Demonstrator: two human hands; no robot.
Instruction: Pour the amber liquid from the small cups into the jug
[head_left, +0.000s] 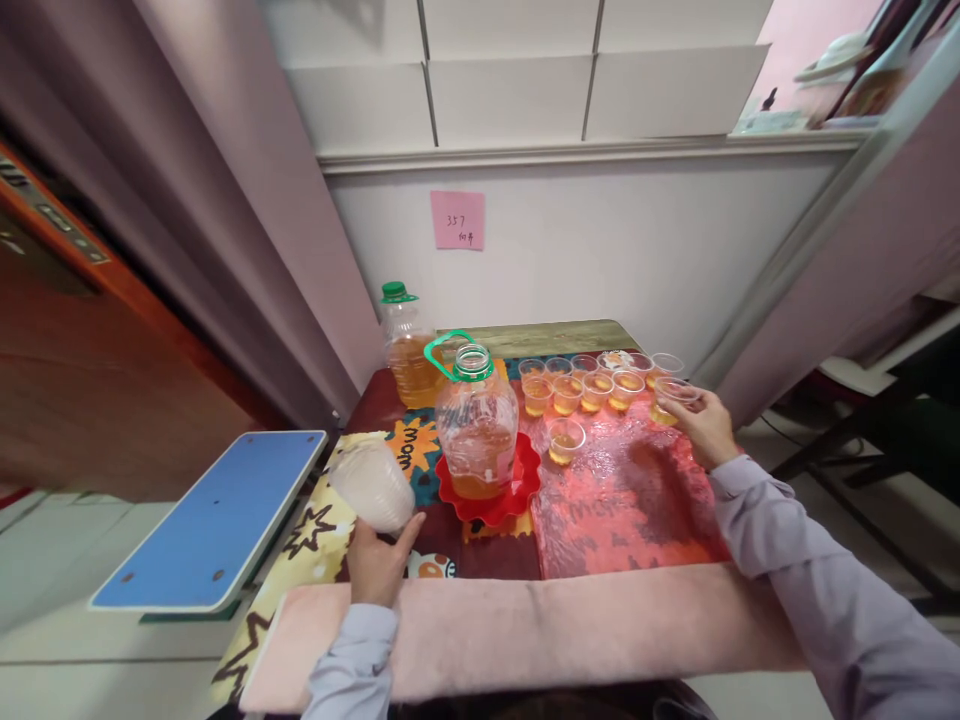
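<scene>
My right hand (705, 424) grips a clear plastic cup (664, 408) of amber liquid at the right end of the front row of cups. Several like it (596, 392) stand in two rows at the back right, and a single cup (565, 442) sits nearer me. At the left, my left hand (379, 562) is curled around the near end of a stack of clear plastic cups (373, 482) lying on its side. Between my hands, an uncapped jug (478, 430) of amber liquid with a green handle stands in a red scalloped dish (525, 487).
Behind the uncapped jug stands a green-capped jug (409, 355) of amber liquid. A pink towel (525, 630) lies along the table's front edge. To the left is a blue-topped stool (217, 520); a pink note (457, 220) is stuck on the back wall.
</scene>
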